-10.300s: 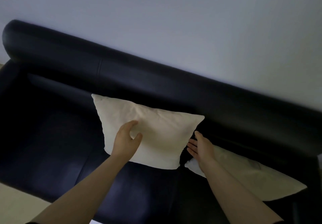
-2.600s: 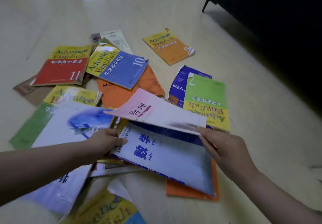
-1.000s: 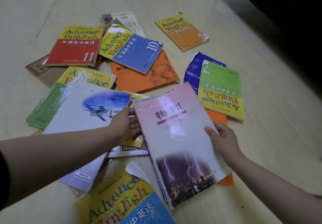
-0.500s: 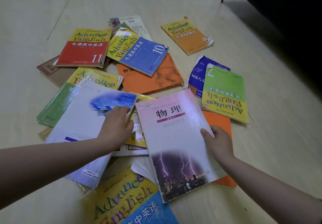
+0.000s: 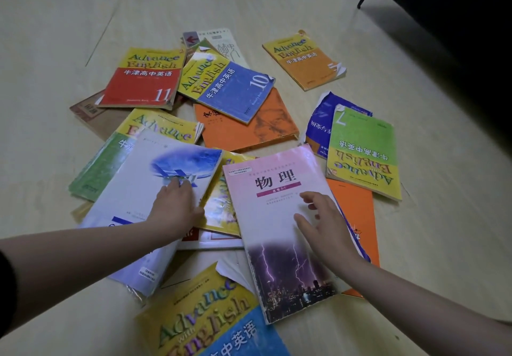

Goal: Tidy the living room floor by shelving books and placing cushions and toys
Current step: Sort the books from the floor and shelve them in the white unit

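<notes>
Yellow-blue English book (image 5: 210,319) laid nearest on floor (image 5: 415,217), pink physics book (image 5: 279,217) just beyond, touched by right hand (image 5: 324,222), fingers spread apart, left hand (image 5: 177,206) pressed flat on white-blue book (image 5: 133,208) beside it, fingers together, red book (image 5: 138,87) and blue book (image 5: 230,89) scattered farther back, dark sofa (image 5: 457,23) far right.

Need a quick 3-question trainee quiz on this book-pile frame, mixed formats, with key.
1. True or false: blue book 10 lies partly on top of the large orange book.
2. The right hand is over which book? A green book 7; B pink lightning book; C red book 11.
3. Which hand rests on the white book?
Key: 1 true; 2 B; 3 left hand.
</notes>
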